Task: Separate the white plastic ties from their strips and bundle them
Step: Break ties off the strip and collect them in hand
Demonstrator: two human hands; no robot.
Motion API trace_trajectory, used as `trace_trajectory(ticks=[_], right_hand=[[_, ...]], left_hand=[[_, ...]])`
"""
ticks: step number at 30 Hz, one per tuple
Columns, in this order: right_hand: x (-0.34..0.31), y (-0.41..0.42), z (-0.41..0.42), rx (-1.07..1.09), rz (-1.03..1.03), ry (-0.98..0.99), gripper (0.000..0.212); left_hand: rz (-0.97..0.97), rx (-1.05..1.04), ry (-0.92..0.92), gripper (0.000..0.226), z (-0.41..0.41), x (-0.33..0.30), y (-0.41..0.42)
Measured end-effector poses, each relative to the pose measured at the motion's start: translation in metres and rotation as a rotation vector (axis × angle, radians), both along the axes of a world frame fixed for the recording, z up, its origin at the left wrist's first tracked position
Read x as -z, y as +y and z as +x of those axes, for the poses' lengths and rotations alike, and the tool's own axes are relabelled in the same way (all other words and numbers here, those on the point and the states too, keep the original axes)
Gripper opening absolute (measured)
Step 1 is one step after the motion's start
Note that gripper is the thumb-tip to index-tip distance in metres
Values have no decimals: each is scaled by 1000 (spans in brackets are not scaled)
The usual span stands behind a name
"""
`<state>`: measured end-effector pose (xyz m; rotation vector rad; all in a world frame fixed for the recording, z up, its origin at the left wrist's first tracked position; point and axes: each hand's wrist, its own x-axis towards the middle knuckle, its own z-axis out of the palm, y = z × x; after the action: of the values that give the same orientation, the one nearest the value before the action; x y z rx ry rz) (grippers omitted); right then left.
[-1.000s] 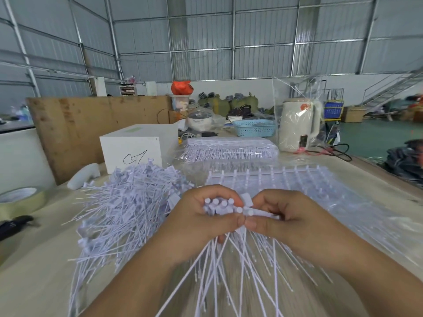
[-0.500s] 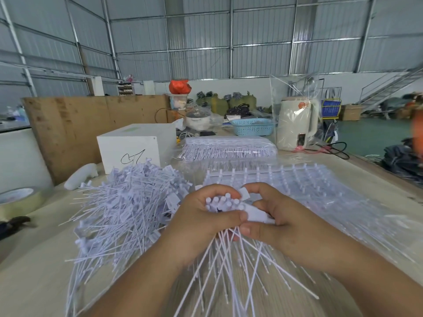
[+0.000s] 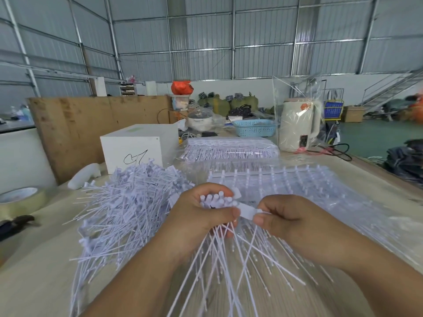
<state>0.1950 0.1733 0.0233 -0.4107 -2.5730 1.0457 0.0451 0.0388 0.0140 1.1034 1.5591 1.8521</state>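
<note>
**Gathering separated ties into a hand-held bundle**

Left hand (image 3: 201,216) closed around a bundle of white ties (image 3: 215,201), heads up and level, tails fanning down over the tabletop (image 3: 34,282). Right hand (image 3: 281,216) pinching one tie's flat tag (image 3: 246,212) beside the bundle, probably to add it. Loose pile (image 3: 128,207) at left; unseparated strips (image 3: 297,186) behind.

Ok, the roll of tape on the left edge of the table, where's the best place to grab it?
Take the tape roll from above, fingers across its ring wall. It lies flat with the open core facing up, so the rim is exposed; both hands are busy with ties.
</note>
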Motion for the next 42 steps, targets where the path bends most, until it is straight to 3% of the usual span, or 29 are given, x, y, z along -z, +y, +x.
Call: trace_trajectory(ticks=[6,9,15,20,29,32,34,37,42], right_hand=[[-1,-4,-1,-61,10,17,28],[-2,-5,0,-75,-4,43,25],[0,-7,-3,-4,43,30,29],[4,-21,-10,87,53,210,30],[19,-47,-27,360,340,465,27],[11,-33,-27,479,237,663,32],[8,-22,-23,365,140,656,36],[10,-16,-18,60,7,509,35],[12,-12,-17,-79,-17,336,29]], left_hand=[[-34,-17,18,28,3,8,6],[15,-25,-37,14,3,8,8],[60,-189,82,19,7,7,9],[172,-264,-44,27,15,1,12],[276,-361,-156,17,27,-2,16],[231,-413,-222,12,18,1,11],[191,-402,-241,10,9,1,6],[116,-319,-127,14,0,-1,3],[83,-127,81,22,10,2,6]])
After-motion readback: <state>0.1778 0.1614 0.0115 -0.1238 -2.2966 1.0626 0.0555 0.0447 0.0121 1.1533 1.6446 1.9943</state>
